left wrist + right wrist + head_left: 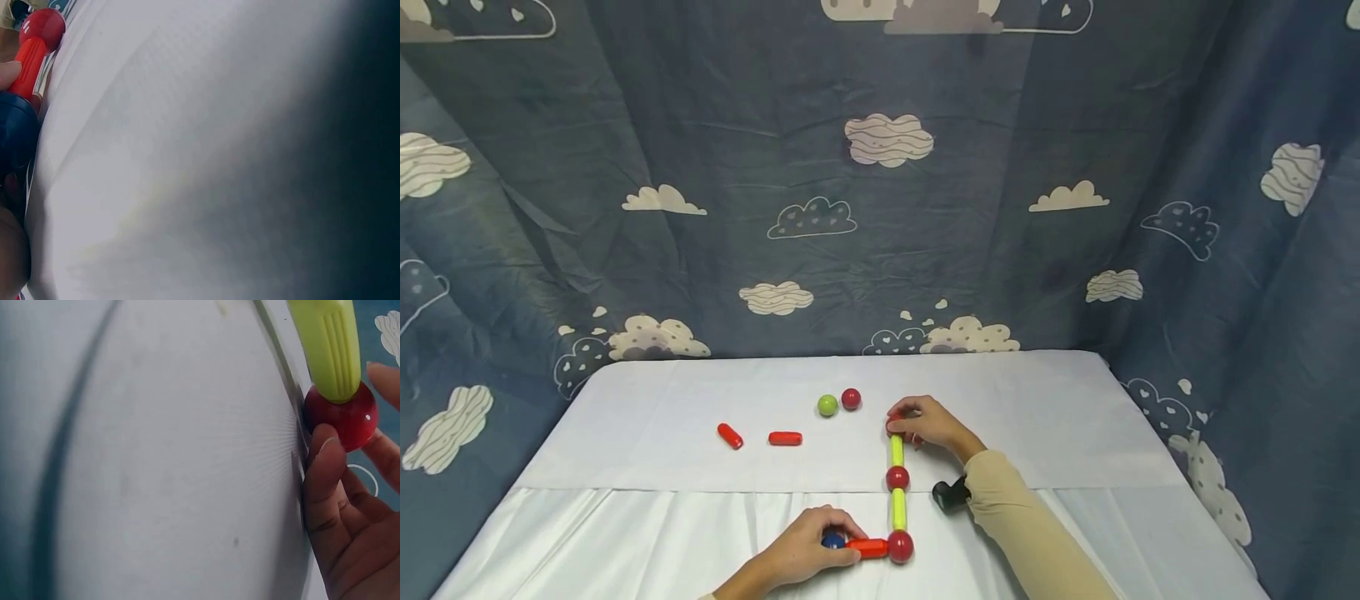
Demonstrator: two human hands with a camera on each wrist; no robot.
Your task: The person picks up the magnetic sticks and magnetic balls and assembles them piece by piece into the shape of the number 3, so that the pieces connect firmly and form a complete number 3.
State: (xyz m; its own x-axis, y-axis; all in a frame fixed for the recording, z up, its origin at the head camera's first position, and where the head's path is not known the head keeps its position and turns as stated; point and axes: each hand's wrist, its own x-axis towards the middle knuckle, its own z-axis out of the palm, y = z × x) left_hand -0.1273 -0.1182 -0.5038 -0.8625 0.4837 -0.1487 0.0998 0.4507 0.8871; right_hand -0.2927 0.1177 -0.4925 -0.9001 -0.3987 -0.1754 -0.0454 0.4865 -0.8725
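In the head view my left hand (808, 546) pinches a short red toy rod (871, 548) between thumb and finger. A blue ball (833, 540) sits at the rod's left end, partly under the fingers; the left wrist view shows this blue ball (17, 132) close up. The rod's other end meets a red ball (900, 547). From there a yellow-green rod (899, 509), a middle red ball (897, 477) and a second yellow-green rod (897, 451) run away from me in line. At the far end my right hand (931, 423) grips another red ball (344, 419).
Two loose red rods, one slanted (730, 436) and one level (785, 438), lie to the left. A green ball (827, 406) and a red ball (851, 399) sit farther back. Beside the right sleeve (1030, 521) is a black object (950, 496). A cloud-patterned curtain (737, 167) surrounds the white-covered table (647, 400).
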